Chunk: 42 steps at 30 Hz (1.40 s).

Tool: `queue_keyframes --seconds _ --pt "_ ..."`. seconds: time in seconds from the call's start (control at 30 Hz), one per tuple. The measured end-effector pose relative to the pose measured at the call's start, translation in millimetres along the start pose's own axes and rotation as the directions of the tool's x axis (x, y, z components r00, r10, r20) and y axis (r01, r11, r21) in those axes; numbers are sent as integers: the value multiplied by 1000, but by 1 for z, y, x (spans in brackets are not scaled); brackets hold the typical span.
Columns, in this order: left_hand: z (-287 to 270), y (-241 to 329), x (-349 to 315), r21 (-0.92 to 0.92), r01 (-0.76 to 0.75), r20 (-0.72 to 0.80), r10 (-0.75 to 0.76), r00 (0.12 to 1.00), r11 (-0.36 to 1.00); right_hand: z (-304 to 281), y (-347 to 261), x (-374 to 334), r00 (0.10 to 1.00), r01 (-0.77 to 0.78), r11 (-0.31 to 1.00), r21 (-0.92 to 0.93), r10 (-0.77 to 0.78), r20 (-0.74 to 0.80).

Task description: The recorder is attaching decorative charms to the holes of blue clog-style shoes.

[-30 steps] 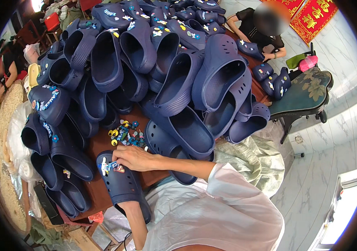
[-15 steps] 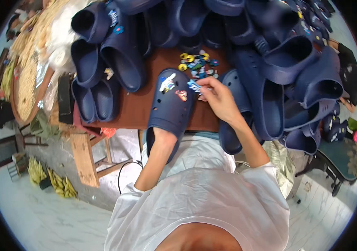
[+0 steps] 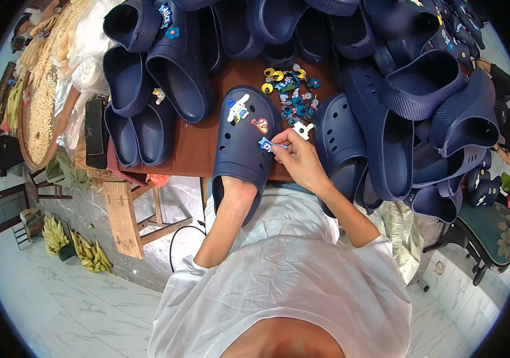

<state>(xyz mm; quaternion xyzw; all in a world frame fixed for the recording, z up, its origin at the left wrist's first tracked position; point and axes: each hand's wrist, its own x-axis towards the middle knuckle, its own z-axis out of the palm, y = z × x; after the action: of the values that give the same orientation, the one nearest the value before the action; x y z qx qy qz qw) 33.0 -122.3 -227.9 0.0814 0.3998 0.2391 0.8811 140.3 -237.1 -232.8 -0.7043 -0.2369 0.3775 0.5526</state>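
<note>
A navy clog [image 3: 240, 146] with holes in its upper is slipped over my left hand [image 3: 238, 189], whose fingers are hidden inside it. Fixed on the upper are a white cartoon charm [image 3: 238, 110] and a red-and-white baseball charm [image 3: 259, 125]. Between thumb and fingertips my right hand [image 3: 298, 156] pinches a small blue lettered shoe charm [image 3: 267, 145] at the right side of the clog's upper. Just beyond those fingers lies a white charm [image 3: 302, 129]. A pile of colourful charms [image 3: 290, 89] sits farther off on the brown tabletop [image 3: 192, 146].
Navy clogs [image 3: 177, 77] crowd the left and far sides of the table. More stand close to my right forearm, including a long clog [image 3: 393, 143]. A wooden stool [image 3: 125, 218] is below left, and a dark chair [image 3: 493, 232] is at the right. Bananas [image 3: 91, 253] lie on the floor.
My right hand has come nearer and leftward from beside the charm pile, bringing the blue charm to the clog's side. The white charm on the table now shows. My left hand stays inside the clog.
</note>
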Motion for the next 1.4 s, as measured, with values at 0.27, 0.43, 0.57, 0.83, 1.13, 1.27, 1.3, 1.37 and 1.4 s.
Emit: queue_keyframes --seconds 0.27,0.43,0.57,0.83,1.13,1.27,1.3,1.37,1.4 --pt "-26 -9 2 128 -92 48 86 995 988 -3 17 12 998 -21 997 78 16 63" --pt "-36 -2 1 230 -97 101 75 992 968 -5 15 19 985 122 991 57 -128 114" --pt "-39 -3 2 162 -97 99 81 992 982 -2 11 14 985 -105 955 276 61 163" --pt "-38 -9 -16 209 -169 38 165 986 963 2 -3 -1 994 -65 984 164 49 99" --pt "-35 -21 -38 187 -236 149 209 966 954 -1 -4 2 996 -44 997 56 40 74" --pt "-36 -22 -42 184 -236 295 175 939 954 2 0 6 998 65 995 78 -67 21" --pt "-35 -28 -38 247 -275 245 215 945 929 2 2 6 996 92 994 52 -93 16" --pt "-33 -28 -35 411 -280 177 225 958 868 4 5 5 988 150 989 4 -150 -21" --pt "-32 -26 -35 491 -255 88 244 966 833 3 5 6 990 142 989 -37 -143 -12"
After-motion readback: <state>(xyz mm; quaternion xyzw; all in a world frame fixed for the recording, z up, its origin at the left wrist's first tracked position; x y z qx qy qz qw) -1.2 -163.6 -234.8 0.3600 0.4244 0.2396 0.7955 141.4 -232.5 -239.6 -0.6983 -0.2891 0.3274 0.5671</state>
